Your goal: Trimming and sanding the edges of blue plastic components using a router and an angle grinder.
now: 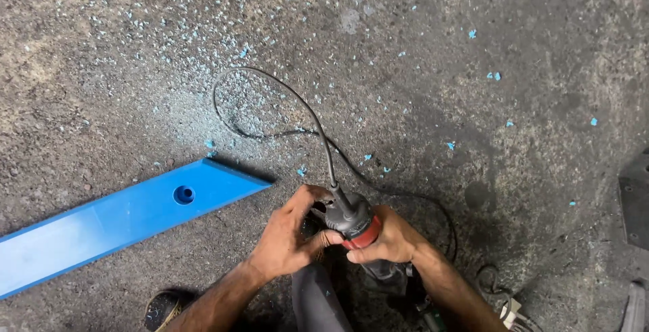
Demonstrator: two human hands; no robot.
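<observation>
My right hand (392, 241) grips a corded power tool (353, 222) with a dark grey body and a red band, its rear end pointing up toward me. My left hand (291, 234) wraps around the tool's left side, fingers curled against the housing. The black cord (284, 95) leaves the tool's end and loops over the concrete floor. A long blue plastic bar (115, 220) with an angled end and a round hole lies to the left of my hands, apart from them. The tool's working end is hidden below my hands.
Pale blue shavings (236, 48) are scattered over the rough floor. A dark metal plate (635, 203) lies at the right edge. My foot in a sandal (162, 308) and my dark trouser knee (318, 301) are at the bottom. More cable and a white plug (510, 308) sit bottom right.
</observation>
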